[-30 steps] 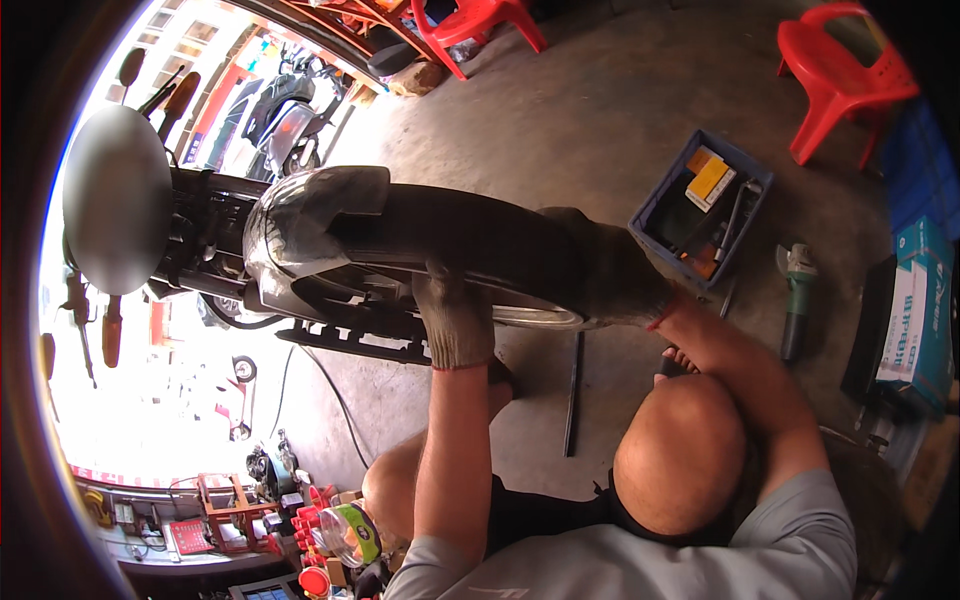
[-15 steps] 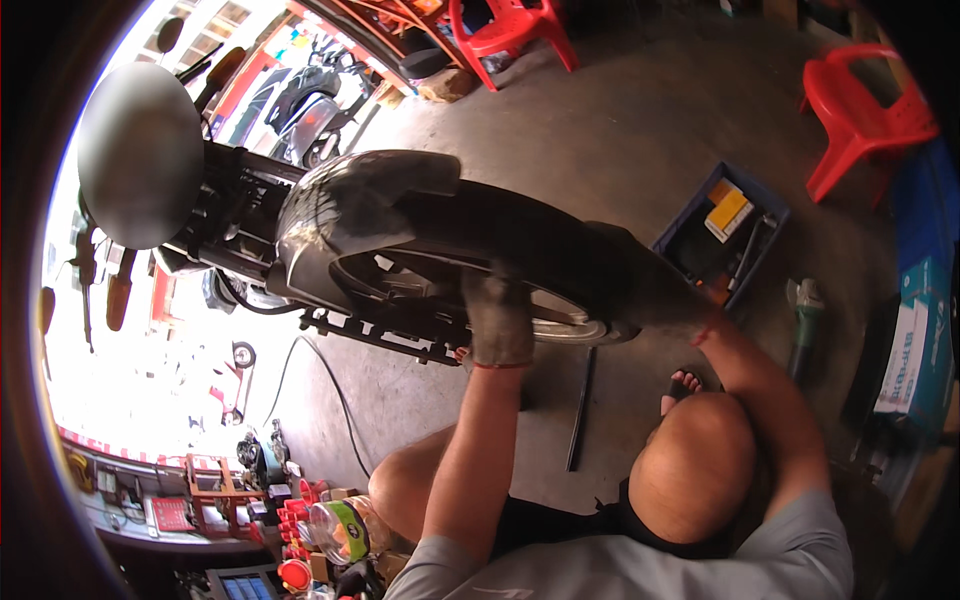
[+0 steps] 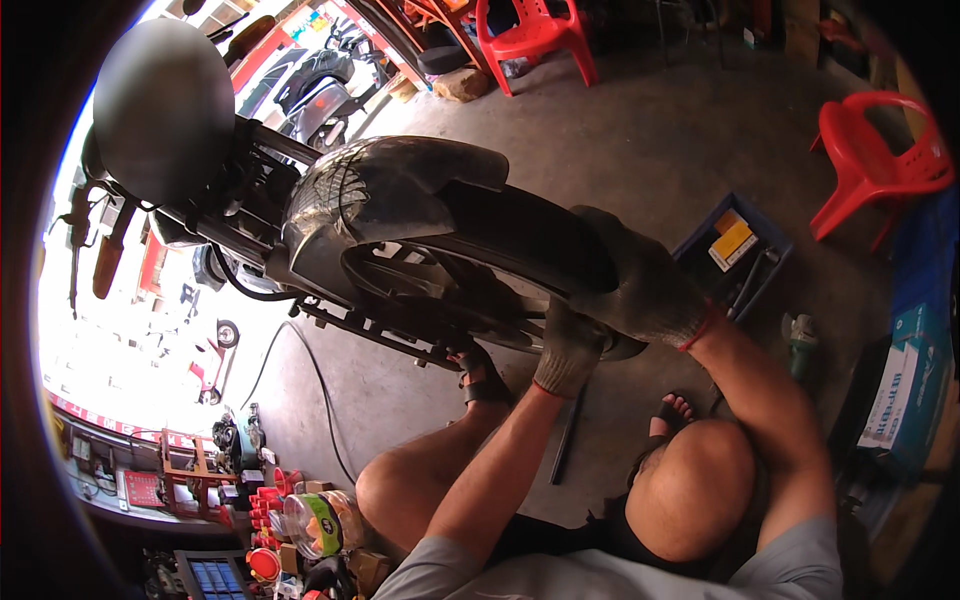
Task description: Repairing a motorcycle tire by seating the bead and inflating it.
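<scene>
A motorcycle's front wheel [image 3: 540, 248] stretches out before me under a dark, scuffed front fender [image 3: 390, 185]. My right hand [image 3: 640, 285], in a dull grey work glove with a red cuff edge, wraps over the tread at the wheel's near end. Lower down, my left hand [image 3: 570, 345], gloved the same way, grips the side of the wheel at the rim. The tyre partly hides its fingertips. Both hands sit close together on the wheel.
Right of the wheel lies a blue bin [image 3: 735, 250] with a yellow box and tools. A green angle grinder [image 3: 800, 345] is nearby. A black bar [image 3: 568, 440] lies on the floor below the wheel. Red plastic chairs [image 3: 880, 165] stand farther off. Clutter [image 3: 300, 530] fills the lower left.
My left hand has moved right along the wheel, closer to my right hand. The view has shifted a little, and my left foot now shows below the motorcycle.
</scene>
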Demonstrator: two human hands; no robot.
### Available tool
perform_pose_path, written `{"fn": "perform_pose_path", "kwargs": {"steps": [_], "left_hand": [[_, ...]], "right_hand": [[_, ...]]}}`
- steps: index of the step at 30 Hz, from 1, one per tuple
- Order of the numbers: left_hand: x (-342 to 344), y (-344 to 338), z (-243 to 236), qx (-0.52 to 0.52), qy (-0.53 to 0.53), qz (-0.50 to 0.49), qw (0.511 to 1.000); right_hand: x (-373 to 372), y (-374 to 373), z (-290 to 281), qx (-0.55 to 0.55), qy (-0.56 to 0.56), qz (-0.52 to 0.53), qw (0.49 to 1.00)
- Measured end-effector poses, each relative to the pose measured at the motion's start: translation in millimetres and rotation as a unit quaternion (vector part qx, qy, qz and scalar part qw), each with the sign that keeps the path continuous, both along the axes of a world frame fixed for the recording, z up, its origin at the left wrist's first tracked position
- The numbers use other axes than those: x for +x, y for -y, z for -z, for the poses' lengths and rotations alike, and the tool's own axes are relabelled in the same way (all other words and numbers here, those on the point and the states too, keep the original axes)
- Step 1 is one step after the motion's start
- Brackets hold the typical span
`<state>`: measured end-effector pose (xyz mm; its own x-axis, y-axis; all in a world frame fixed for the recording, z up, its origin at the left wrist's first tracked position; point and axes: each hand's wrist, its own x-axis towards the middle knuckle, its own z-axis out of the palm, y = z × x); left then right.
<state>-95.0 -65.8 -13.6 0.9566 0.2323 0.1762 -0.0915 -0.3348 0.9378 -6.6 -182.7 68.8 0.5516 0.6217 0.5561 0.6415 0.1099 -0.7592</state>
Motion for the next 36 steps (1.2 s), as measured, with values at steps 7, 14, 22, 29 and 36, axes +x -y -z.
{"fn": "perform_pose_path", "kwargs": {"steps": [7, 14, 22, 29, 36], "left_hand": [[2.4, 14.6, 13.0, -0.163, 0.037, -0.099, 0.981], [0.8, 4.2, 24.6, -0.042, -0.056, 0.013, 0.997], [-2.8, -38.0, -39.3, -0.48, 0.117, 0.029, 0.869], [6.6, -32.2, -42.4, -0.201, 0.088, -0.085, 0.972], [10.0, -19.6, -30.1, -0.37, 0.177, -0.071, 0.909]], "right_hand": [[0.4, 5.1, 15.3, 0.016, -0.047, -0.012, 0.999], [-4.1, -6.0, -3.9, -0.006, 0.029, 0.077, 0.997], [7.2, -10.0, 1.6, 0.002, 0.048, 0.054, 0.997], [6.2, -4.6, 20.9, 0.055, 0.033, 0.071, 0.995], [0.0, 5.9, 29.0, 0.027, 0.001, 0.065, 0.998]]}}
